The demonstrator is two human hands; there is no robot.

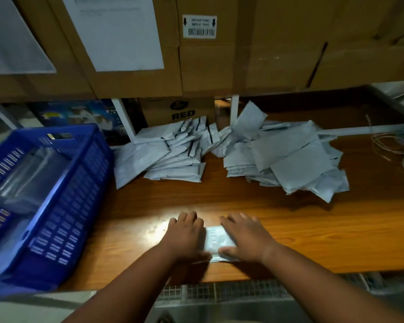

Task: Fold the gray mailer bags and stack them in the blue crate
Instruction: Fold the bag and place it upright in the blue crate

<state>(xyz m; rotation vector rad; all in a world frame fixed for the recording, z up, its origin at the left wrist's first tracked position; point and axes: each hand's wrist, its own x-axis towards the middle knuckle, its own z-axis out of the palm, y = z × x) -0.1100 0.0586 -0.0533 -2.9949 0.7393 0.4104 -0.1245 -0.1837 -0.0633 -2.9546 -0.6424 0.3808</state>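
Observation:
A gray mailer bag (216, 241) lies flat on the wooden table (313, 234) near its front edge, mostly covered by my hands. My left hand (186, 231) presses its left part with flat fingers. My right hand (244, 236) presses its right part, thumb along the near edge. Two heaps of gray mailer bags sit farther back: a left pile (170, 152) and a right pile (287, 159). The blue crate (63, 199) stands at the left edge of the table, with clear plastic lying inside it.
Large cardboard boxes (208, 54) on a shelf overhang the back of the table. A box marked RED (180, 113) stands behind the left pile. Thin wire loops (387, 145) and a white object lie at the far right. A metal grid runs below the table front.

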